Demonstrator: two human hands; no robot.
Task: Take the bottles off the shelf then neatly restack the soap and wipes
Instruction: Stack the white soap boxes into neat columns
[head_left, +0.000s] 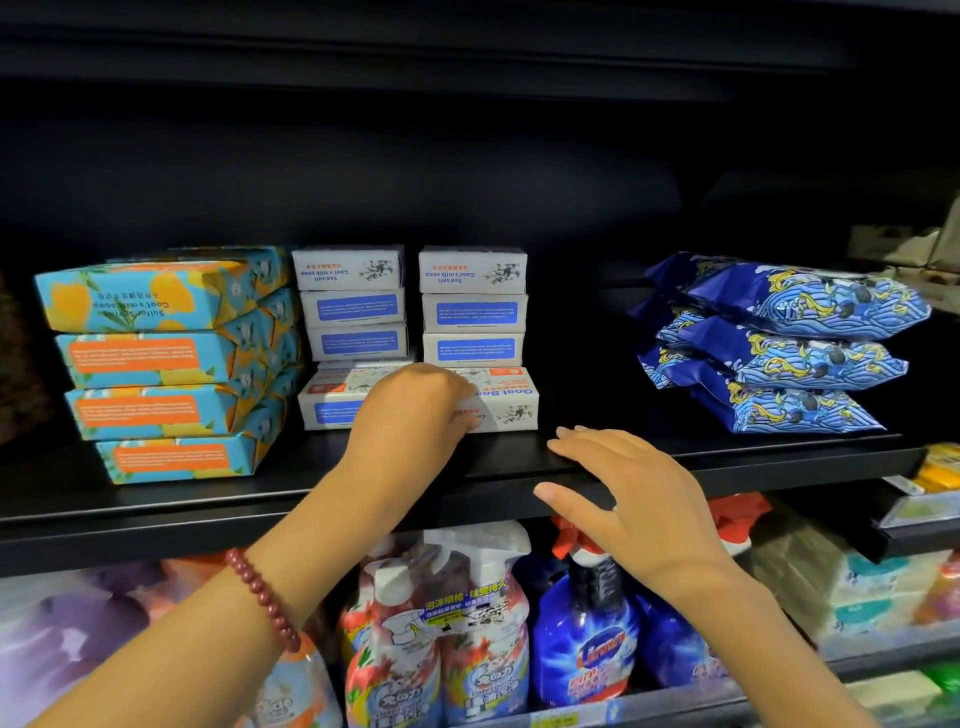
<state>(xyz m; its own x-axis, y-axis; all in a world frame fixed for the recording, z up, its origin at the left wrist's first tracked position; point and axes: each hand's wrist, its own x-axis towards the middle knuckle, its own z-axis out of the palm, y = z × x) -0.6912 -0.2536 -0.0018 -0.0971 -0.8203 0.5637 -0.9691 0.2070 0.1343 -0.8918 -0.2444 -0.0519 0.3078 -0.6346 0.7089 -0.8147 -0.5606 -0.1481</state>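
Gripping rectangular cardboard soap box (506, 400), matte shelf (208, 501)

Bare forearms, both uncovered to the view's edge at 7 and 5 o'clock. On the wrist behind the left hand (410, 410), a single-strand bracelet (262, 600) of round, glossy, dark-red beads.

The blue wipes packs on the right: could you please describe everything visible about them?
The blue wipes packs are soft, glossy bags, dark blue with white wave and yellow prints. Three lie flat in a staggered stack, with more ends showing behind, on the black shelf. Neither hand touches them: the right hand is open to their left, the left hand grips a white soap box.
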